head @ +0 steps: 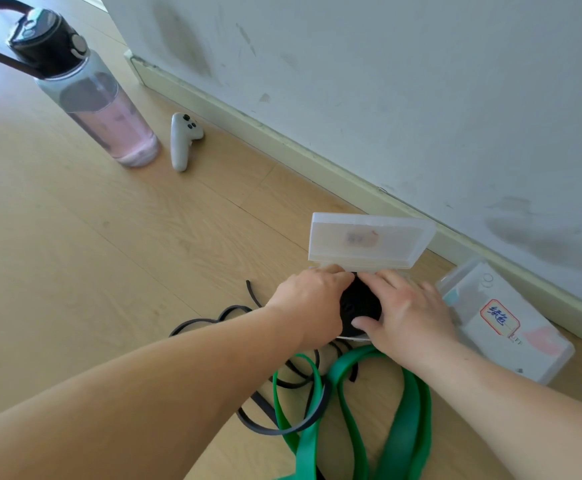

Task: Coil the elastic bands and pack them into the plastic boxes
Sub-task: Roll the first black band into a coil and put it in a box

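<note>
A clear plastic box (369, 242) lies open on the wooden floor near the wall, its lid raised. A coiled black elastic band (360, 308) sits in its base. My left hand (312, 306) curls around the coil's left side, and my right hand (410, 315) presses on its right side, fingers spread and thumb on the coil. Loose black band (282, 420) trails over the floor below my hands. A wide green elastic band (400, 427) lies uncoiled near the lower edge. A second plastic box (511, 327), closed and bearing a handwritten label, lies to the right.
A large water bottle (99, 102) with a black lid and strap stands at the far left. A white hand controller (182, 138) lies next to it. The wall's skirting board (282, 140) runs diagonally behind the boxes.
</note>
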